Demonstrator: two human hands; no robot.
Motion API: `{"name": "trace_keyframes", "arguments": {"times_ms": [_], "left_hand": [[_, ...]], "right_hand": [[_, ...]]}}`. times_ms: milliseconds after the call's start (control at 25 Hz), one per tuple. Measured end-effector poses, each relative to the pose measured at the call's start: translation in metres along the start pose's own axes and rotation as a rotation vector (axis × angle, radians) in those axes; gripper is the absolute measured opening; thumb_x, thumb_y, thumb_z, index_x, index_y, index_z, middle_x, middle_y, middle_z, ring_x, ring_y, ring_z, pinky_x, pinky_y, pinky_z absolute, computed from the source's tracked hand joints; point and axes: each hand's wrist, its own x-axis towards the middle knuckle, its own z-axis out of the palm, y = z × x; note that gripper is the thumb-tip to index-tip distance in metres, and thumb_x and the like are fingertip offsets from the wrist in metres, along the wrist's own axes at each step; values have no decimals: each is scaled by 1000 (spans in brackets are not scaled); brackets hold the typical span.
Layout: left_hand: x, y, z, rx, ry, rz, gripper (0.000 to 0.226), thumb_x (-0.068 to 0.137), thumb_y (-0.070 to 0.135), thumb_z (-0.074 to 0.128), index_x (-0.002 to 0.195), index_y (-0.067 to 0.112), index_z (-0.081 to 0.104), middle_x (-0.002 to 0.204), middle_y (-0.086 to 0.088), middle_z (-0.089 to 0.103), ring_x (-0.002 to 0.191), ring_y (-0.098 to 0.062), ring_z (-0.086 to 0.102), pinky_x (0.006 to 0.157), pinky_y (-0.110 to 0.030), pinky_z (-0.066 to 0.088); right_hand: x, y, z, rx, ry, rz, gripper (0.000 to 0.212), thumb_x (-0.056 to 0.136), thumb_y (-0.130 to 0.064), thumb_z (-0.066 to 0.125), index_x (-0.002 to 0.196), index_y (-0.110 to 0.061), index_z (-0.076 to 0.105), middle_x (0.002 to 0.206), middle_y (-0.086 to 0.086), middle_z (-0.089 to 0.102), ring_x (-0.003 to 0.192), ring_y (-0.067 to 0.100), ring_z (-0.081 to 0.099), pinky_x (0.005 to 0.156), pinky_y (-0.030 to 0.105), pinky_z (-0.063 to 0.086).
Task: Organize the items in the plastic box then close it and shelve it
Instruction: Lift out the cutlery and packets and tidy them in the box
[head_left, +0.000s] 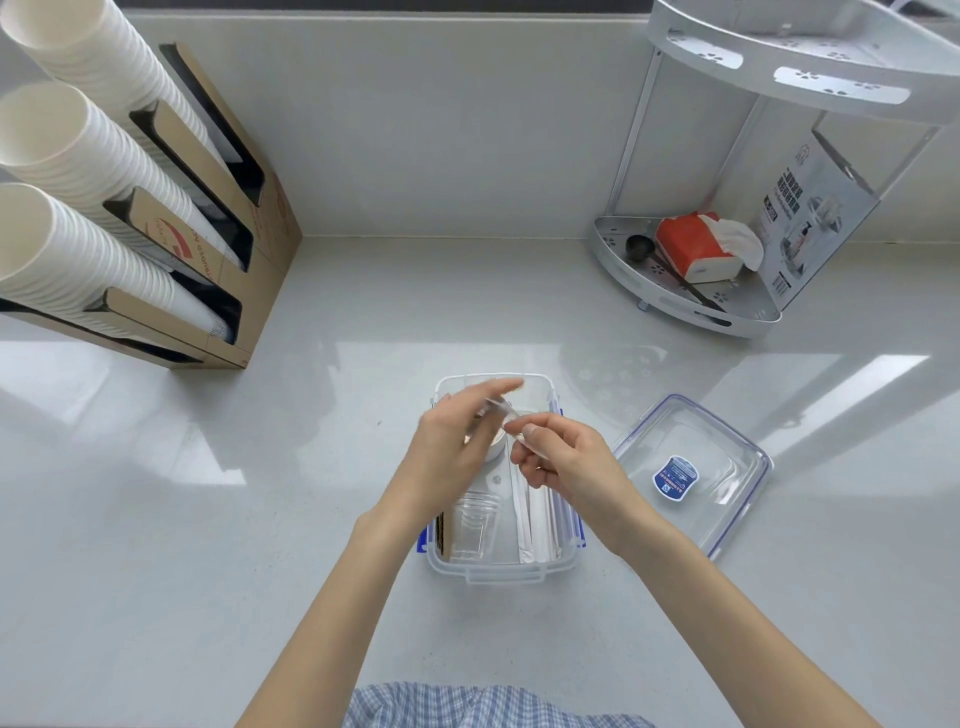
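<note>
A clear plastic box (501, 571) with blue clips stands open on the grey counter in front of me. Inside lie clear plastic cups (470, 525), white wrapped sticks (530, 530) and a small white round container (496, 451). Both hands hover over the box's far half. My left hand (457, 441) and my right hand (563, 460) together pinch a small clear plastic item (506, 413) between their fingertips. The box's clear lid (691, 473), with a blue label, lies flat on the counter to the right of the box.
A cardboard dispenser (244, 249) with three stacks of white paper cups stands at the back left. A white two-tier corner shelf (680, 291) at the back right holds a red tissue pack, a black scoop and a printed card.
</note>
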Motion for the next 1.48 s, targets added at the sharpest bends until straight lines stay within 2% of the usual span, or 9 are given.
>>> {"name": "trace_keyframes", "arguments": {"times_ms": [120,320,480,760,920,1120,1200,1320,1480], "left_hand": [[0,-4,11,97,-120,-14,23,93,15,37,104,22,55,84,23,54,82,17,47,100,-32,26],[5,4,13,-195,-96,-188,26,94,33,29,73,27,42,54,7,44,44,-3,43,49,-17,38],[4,11,18,-533,-181,-315,26,96,25,25,80,17,43,52,10,37,39,-3,31,45,-20,36],[3,11,14,-812,-382,-559,32,94,30,20,70,15,35,43,6,32,34,-7,25,39,-18,25],[2,5,17,-802,-352,-611,16,95,29,29,100,15,35,57,2,47,39,-8,39,41,-20,35],[4,-15,9,-254,-224,-488,25,91,33,41,112,20,47,110,1,59,92,-10,58,81,-20,42],[1,-26,5,77,-187,-325,23,89,27,45,108,18,54,107,2,61,87,-8,56,77,-13,38],[-10,-41,12,518,-292,-177,23,87,28,46,106,20,56,110,4,62,103,-15,50,88,-28,21],[-19,-50,12,605,-337,-128,20,86,33,47,99,27,61,101,10,65,108,-14,44,87,-29,6]], "right_hand": [[0,-8,-1,164,-8,50,31,94,-23,41,73,-14,62,58,0,61,48,6,55,49,15,46],[6,-13,-1,162,2,-40,34,94,-24,41,73,-13,65,54,-6,65,53,6,59,52,14,51],[9,-14,-4,-148,43,-163,28,90,-13,50,69,-22,65,52,-14,62,51,-3,55,51,9,46],[17,-10,-12,-168,-72,-70,15,88,-17,55,84,-24,67,76,-11,65,62,-6,59,54,9,44],[20,-7,-16,-179,-75,-25,17,89,-12,52,77,-17,64,76,-2,64,68,2,61,65,14,50],[26,-12,-27,-210,69,-30,20,88,-7,52,71,-13,60,71,3,60,61,6,62,67,14,56],[29,-9,-29,-416,138,-5,14,86,-10,54,74,-9,62,74,6,61,68,14,63,77,27,58],[32,2,-22,-780,133,61,15,84,-14,53,82,-2,61,85,15,67,80,28,67,85,42,54],[32,19,-7,-1000,52,99,14,84,-15,47,92,-6,53,99,19,65,93,34,60,80,39,48]]}}
